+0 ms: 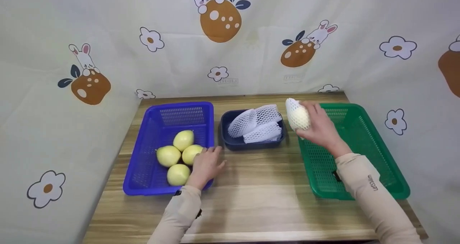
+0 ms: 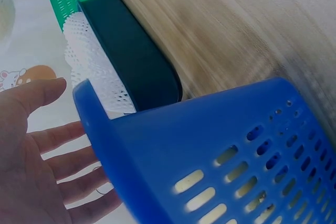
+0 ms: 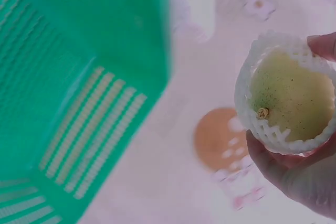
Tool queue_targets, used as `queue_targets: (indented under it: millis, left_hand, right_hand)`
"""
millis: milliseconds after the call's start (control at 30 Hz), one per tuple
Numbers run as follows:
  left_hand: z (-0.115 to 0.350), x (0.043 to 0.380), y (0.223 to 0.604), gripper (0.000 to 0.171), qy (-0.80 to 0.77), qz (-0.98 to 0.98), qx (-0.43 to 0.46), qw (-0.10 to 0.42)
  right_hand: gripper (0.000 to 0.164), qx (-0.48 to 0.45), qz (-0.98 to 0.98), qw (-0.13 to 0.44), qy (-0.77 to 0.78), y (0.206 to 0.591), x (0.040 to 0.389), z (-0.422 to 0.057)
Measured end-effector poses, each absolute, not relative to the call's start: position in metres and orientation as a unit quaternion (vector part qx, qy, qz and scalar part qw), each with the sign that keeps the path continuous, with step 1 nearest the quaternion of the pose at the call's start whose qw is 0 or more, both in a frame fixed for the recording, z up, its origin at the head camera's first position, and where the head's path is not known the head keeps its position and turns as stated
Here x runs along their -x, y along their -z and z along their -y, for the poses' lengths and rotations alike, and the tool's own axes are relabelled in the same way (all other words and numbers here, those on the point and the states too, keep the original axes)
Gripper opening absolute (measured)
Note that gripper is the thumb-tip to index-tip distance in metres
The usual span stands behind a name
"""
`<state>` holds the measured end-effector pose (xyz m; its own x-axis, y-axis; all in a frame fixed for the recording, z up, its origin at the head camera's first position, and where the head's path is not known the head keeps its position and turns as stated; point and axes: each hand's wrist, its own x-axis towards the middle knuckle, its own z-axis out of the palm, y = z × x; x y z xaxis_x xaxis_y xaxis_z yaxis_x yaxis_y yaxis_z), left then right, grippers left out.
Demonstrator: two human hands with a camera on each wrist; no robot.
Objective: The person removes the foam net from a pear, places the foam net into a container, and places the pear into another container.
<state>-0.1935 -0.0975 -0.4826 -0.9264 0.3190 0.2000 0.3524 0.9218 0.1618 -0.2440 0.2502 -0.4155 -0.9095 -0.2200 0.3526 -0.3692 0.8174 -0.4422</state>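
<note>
My right hand [image 1: 320, 125] grips a pear [image 3: 294, 95] wrapped in a white foam net sleeve [image 1: 297, 114], raised at the left rim of the green basket. In the right wrist view the pear's stem end shows through the sleeve's opening, with thumb and fingers around the sleeve. My left hand [image 1: 209, 166] is over the right rim of the blue basket [image 2: 173, 129], fingers loosely extended and holding nothing. Several pale yellow pears [image 1: 178, 174] lie in that basket, one of them partly behind the left fingers in the head view.
Between the baskets stands a dark blue tub [image 1: 230, 145] with several white foam net sleeves [image 1: 264, 130]. The green basket [image 1: 381, 147] is at the right, partly hidden by the right arm. A patterned curtain [image 1: 172, 71] hangs behind the wooden table [image 1: 258, 201].
</note>
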Motion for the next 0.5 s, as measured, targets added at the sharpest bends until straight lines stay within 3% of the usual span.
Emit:
queue_targets:
  millis: [167,500]
  left_hand:
    - [0.098,0.193,0.482,0.038,0.099,0.977,0.170,0.080]
    - [0.099,0.191,0.483,0.038,0.094,0.976,0.173,0.088]
  right_hand:
    - [0.079,-0.223,0.930,0.160,-0.245,0.418,0.233,-0.226]
    - [0.077,-0.306,0.922,0.134,-0.195,0.449,0.213,-0.184]
